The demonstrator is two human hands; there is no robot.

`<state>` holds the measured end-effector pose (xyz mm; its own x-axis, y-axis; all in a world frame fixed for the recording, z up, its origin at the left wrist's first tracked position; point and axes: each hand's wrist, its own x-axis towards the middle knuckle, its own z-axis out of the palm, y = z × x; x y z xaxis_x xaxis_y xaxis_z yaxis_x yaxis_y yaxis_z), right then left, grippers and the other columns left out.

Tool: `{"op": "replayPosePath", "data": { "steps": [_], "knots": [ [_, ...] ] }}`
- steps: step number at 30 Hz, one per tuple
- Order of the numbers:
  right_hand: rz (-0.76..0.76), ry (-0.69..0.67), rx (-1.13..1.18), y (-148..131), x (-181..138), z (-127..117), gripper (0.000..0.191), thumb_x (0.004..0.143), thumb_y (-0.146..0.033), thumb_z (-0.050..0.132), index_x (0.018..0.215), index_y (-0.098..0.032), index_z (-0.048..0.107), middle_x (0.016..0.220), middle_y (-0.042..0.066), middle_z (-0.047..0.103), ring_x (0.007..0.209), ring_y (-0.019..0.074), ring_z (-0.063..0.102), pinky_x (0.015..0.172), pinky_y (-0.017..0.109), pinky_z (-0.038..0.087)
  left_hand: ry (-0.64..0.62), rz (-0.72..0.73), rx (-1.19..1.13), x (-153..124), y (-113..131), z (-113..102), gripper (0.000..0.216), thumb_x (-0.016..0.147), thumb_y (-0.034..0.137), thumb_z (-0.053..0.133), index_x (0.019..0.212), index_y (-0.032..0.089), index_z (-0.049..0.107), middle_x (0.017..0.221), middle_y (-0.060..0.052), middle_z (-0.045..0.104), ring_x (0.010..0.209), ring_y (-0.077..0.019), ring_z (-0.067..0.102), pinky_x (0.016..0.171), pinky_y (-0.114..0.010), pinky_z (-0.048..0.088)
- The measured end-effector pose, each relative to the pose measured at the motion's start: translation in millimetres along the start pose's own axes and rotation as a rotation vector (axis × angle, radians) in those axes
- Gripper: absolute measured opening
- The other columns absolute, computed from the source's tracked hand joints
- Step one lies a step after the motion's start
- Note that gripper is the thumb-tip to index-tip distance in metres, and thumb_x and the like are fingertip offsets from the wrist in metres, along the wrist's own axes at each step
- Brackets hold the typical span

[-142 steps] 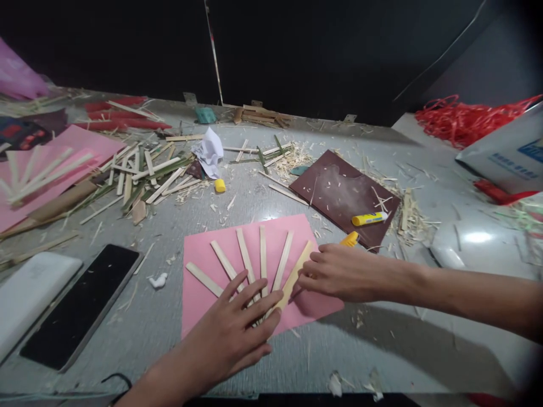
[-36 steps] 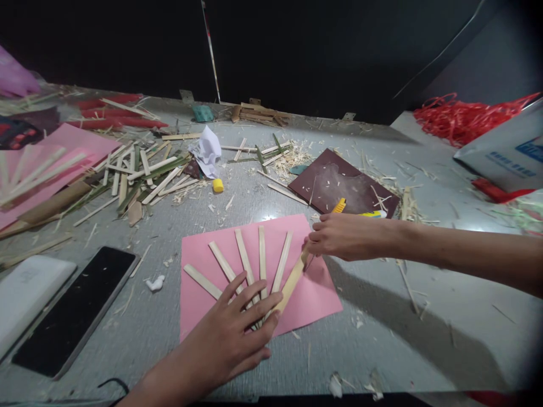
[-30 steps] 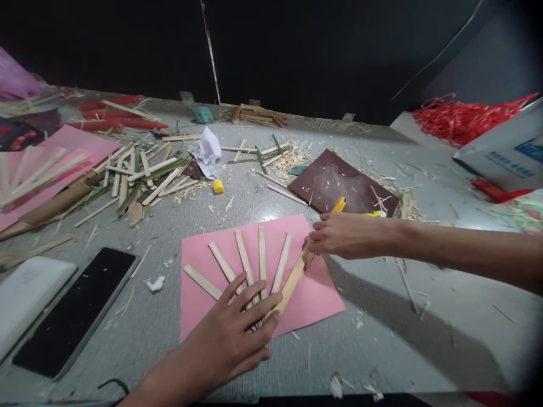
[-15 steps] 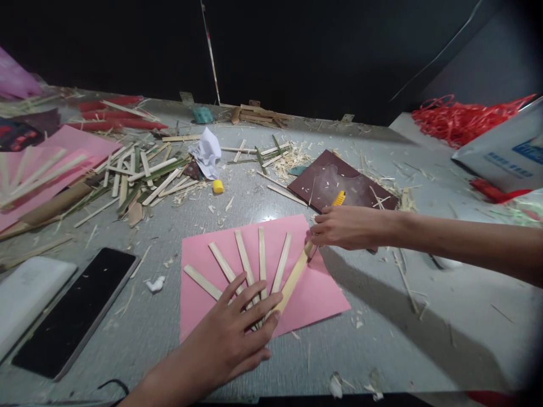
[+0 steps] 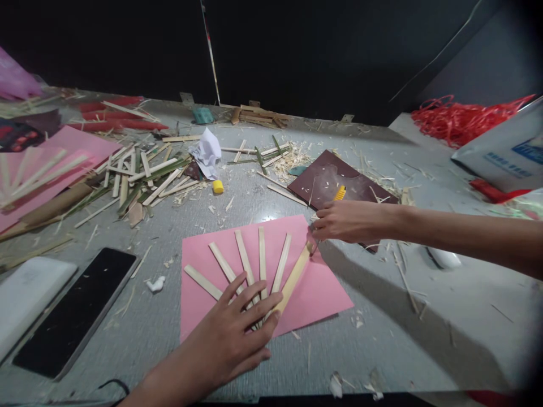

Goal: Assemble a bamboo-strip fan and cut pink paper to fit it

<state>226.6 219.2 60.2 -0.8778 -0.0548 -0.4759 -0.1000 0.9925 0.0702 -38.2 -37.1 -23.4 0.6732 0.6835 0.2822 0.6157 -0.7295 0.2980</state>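
Note:
On the pink paper (image 5: pixel 331 288) several pale bamboo strips (image 5: pixel 262 260) fan out from under my left hand (image 5: pixel 237 333). That hand lies flat with fingers spread, pressing the strips' lower ends and the wider yellowish strip (image 5: pixel 294 277) on the right. My right hand (image 5: pixel 345 221) is closed around a yellow utility knife (image 5: pixel 340 193), whose ribbed end sticks up above the fingers. Its thin blade points down beside the upper end of the wider strip, at the paper's right edge. The fingers hide most of the knife.
A brown board (image 5: pixel 331 175) with shavings lies behind my right hand. At left are a black phone (image 5: pixel 80 311), a white box-like item (image 5: pixel 34 299) and a heap of strips (image 5: pixel 139 172). A yellow cap (image 5: pixel 218 186), crumpled paper (image 5: pixel 206 152) and red plastic string (image 5: pixel 462 121) lie farther back.
My right hand with the knife has shifted slightly up and away from the wider strip. The paper's right corner has moved a little to the right. My left hand stays put.

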Motion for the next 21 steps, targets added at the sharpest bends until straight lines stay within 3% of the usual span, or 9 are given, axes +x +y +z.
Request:
{"op": "replayPosePath", "data": {
  "steps": [11,21],
  "knots": [
    [0.011,0.022,0.060,6,-2,-2,0.023,0.096,0.006,0.058,0.095,-0.013,0.071,0.090,0.004,0.070,0.080,0.0177,0.053,0.081,0.037,0.039,0.010,-0.001,0.013,2,-1,0,0.032,0.104,0.036,0.063,0.129,0.017,0.066,0.157,-0.008,0.056,0.145,-0.0333,0.042,0.134,-0.052,-0.003],
    [0.035,0.061,0.118,18,-7,11,0.021,0.100,0.002,0.060,0.096,-0.015,0.072,0.090,0.003,0.069,0.080,0.0164,0.050,0.079,0.036,0.036,0.029,-0.001,0.011,1,0,0,0.034,0.100,0.034,0.068,0.129,0.017,0.066,0.155,-0.008,0.058,0.146,-0.0317,0.044,0.135,-0.051,0.000]
  ]
}}
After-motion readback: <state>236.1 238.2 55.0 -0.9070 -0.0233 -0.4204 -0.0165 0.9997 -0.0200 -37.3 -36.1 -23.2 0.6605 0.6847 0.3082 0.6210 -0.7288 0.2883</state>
